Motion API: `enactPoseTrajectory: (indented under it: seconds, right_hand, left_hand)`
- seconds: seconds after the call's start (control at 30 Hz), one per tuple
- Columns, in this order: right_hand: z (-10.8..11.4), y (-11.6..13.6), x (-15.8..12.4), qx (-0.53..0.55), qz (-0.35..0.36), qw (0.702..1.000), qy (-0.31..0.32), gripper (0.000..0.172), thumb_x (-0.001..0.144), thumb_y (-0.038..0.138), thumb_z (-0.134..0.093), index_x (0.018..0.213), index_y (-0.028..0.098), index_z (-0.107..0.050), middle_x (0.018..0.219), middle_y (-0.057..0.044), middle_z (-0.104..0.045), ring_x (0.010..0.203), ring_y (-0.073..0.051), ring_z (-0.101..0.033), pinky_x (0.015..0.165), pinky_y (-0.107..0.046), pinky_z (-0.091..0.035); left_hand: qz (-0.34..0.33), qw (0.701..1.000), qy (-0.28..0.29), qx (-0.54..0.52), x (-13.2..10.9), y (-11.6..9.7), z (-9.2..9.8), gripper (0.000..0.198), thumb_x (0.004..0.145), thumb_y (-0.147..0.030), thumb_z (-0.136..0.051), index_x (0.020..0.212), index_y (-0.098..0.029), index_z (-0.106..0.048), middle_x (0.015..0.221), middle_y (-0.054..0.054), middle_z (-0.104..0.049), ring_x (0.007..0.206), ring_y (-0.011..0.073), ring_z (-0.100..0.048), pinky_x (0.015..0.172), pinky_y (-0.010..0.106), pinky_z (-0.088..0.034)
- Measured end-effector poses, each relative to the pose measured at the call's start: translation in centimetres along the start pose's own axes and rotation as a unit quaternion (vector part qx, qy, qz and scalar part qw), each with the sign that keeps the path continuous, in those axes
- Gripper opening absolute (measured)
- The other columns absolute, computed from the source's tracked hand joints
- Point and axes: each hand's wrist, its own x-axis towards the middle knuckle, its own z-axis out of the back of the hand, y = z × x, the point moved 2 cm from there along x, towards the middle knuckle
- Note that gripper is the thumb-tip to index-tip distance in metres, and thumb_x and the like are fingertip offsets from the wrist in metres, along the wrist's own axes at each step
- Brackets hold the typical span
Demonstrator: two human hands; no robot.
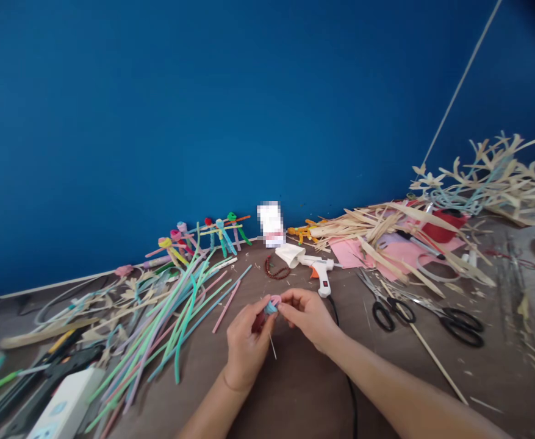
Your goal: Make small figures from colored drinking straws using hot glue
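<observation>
Left hand (247, 342) and right hand (307, 318) — both grips shut on small pink-blue pipe cleaner curl (271, 305), below glue gun (321, 275) — pinch firm, keep thin stick (272, 346) straight.

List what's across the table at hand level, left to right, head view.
pastel pipe cleaners → left hand → small pink-and-blue pipe-cleaner piece → right hand → smaller black-handled scissors → larger black-handled scissors
</observation>
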Motion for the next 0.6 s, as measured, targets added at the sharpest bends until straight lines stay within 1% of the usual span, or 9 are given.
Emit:
enactPoseTrajectory:
  seconds: [0.13, 0.33, 0.47, 0.6]
  right_hand:
    - [0.18, 0.04, 0.08, -0.020, 0.017, 1.000, -0.001, 0.015, 0.068, 0.029, -0.057, 0.071, 0.014, -0.058, 0.056, 0.003, -0.050, 0.044, -0.005, -0.039, 0.041, -0.017, -0.032]
    - [0.36, 0.03, 0.26, -0.039, 0.033, 0.999, -0.001, 0.011, 0.068, 0.025, -0.055, 0.069, 0.015, -0.057, 0.059, 0.002, -0.053, 0.046, -0.006, -0.040, 0.042, -0.018, -0.034]
    - [0.26, 0.14, 0.21, -0.013, 0.021, 1.000, -0.001, 0.010, 0.066, 0.025, -0.057, 0.067, 0.015, -0.055, 0.058, 0.003, -0.051, 0.044, -0.005, -0.039, 0.041, -0.017, -0.033]
    - [0.17, 0.25, 0.11, 0.006, -0.011, 1.000, 0.002, 0.015, 0.066, 0.029, -0.058, 0.065, 0.014, -0.054, 0.052, 0.005, -0.048, 0.038, -0.003, -0.036, 0.037, -0.016, -0.029]
  left_hand:
    - [0.029, 0.999, 0.011, -0.024, -0.05, -0.13, -0.14, 0.025, 0.074, -0.020, -0.055, 0.099, -0.017, -0.058, 0.092, 0.007, -0.065, 0.080, 0.0155, -0.061, 0.073, 0.025, -0.049]
    - [0.052, 0.998, 0.023, -0.042, 0.01, -0.48, -0.16, 0.025, 0.074, -0.021, -0.055, 0.098, -0.017, -0.058, 0.094, 0.006, -0.065, 0.081, 0.0154, -0.061, 0.073, 0.024, -0.049]
    - [0.063, 0.996, 0.029, -0.050, -0.03, -0.48, -0.24, 0.025, 0.073, -0.022, -0.056, 0.098, -0.017, -0.059, 0.094, 0.007, -0.065, 0.081, 0.0158, -0.061, 0.072, 0.025, -0.049]
    - [0.085, 0.994, 0.032, -0.065, -0.06, -0.37, -0.32, 0.026, 0.074, -0.023, -0.056, 0.098, -0.017, -0.058, 0.094, 0.007, -0.065, 0.083, 0.0159, -0.061, 0.073, 0.025, -0.048]
